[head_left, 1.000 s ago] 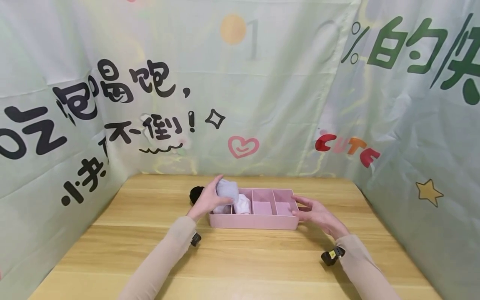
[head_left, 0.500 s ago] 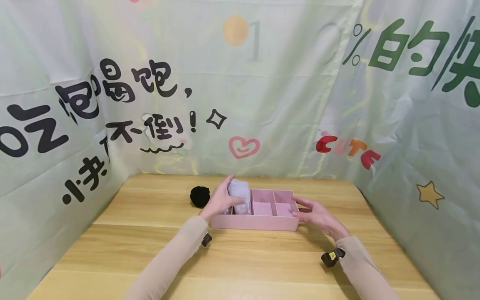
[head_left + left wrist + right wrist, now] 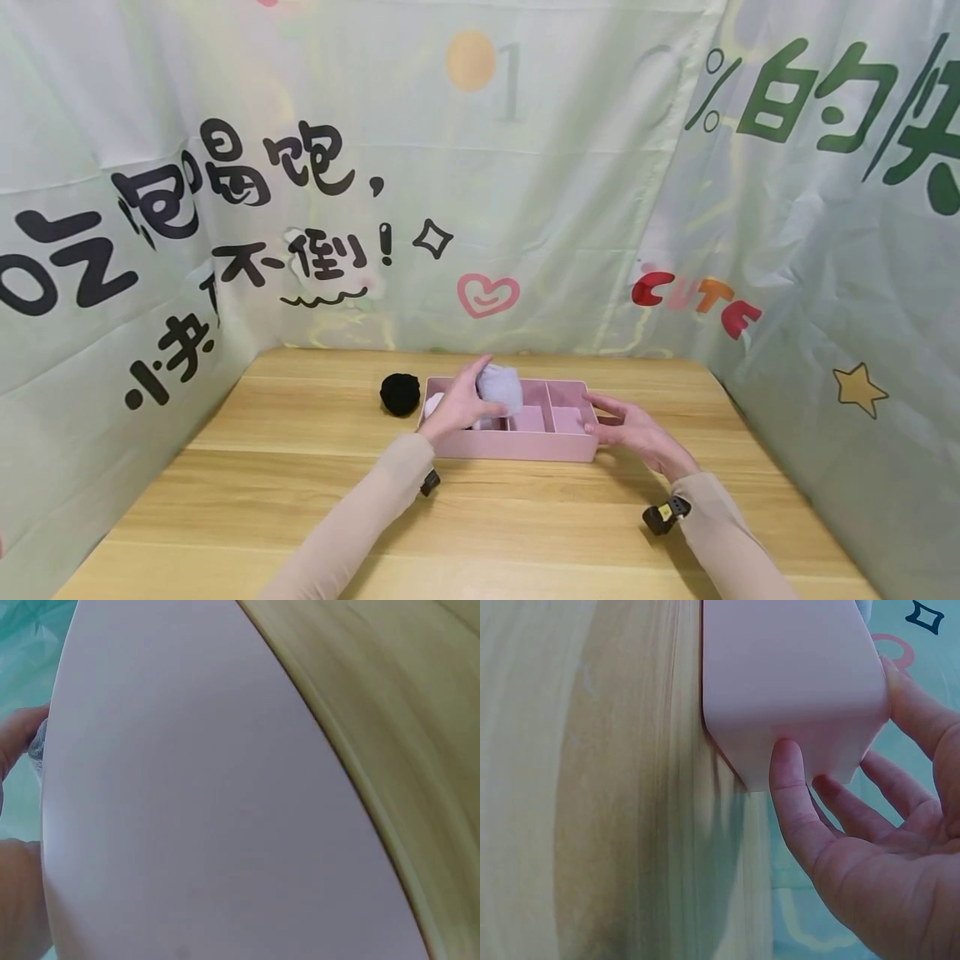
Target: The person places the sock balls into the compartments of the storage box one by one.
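Head view shows the left hand (image 3: 457, 406) gripping a rolled grey sock (image 3: 500, 390) over the pink divided box (image 3: 517, 446), with a black sock ball (image 3: 400, 393) just beside the box. Right wrist view alone shows the right hand (image 3: 870, 847) with straight fingers pressing the box's end wall.

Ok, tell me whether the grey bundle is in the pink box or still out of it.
Out of it. The left hand holds the grey bundle above the pink box, over a middle compartment, not set down.

Open counter (image 3: 480, 517) in front of the pink organizer tray (image 3: 517, 446); black ball (image 3: 400, 393) just beside its left end; curtain close behind.
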### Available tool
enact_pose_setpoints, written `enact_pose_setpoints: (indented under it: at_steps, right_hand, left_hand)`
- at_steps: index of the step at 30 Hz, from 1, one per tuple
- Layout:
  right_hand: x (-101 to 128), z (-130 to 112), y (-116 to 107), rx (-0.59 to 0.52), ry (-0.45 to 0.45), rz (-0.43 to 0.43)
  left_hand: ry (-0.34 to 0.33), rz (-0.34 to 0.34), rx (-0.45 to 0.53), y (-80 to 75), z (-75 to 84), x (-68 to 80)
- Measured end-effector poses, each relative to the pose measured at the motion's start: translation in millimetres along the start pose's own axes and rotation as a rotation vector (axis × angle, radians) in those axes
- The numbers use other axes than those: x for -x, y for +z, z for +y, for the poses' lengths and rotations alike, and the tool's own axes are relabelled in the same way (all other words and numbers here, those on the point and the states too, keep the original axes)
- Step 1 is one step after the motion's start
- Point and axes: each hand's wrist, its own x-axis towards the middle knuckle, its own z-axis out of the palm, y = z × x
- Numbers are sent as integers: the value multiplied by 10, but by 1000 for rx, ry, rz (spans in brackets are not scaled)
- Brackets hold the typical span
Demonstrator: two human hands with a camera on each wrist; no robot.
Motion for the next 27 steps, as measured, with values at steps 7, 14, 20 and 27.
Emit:
enact_pose_setpoints:
  at_steps: [7, 14, 20, 27]
  right_hand:
    - [-7, 0, -5, 2, -4, -1]
    - [2, -20, 11, 17, 1, -8]
    - [12, -30, 2, 17, -1, -2]
    - [21, -19, 12, 24, 4, -7]
  left_hand:
    - [13, 4, 13, 98, 40, -79]
    - [-41, 28, 51, 218, 89, -101]
    - [-50, 31, 53, 265, 133, -118]
    - [-45, -1, 49, 304, 147, -117]
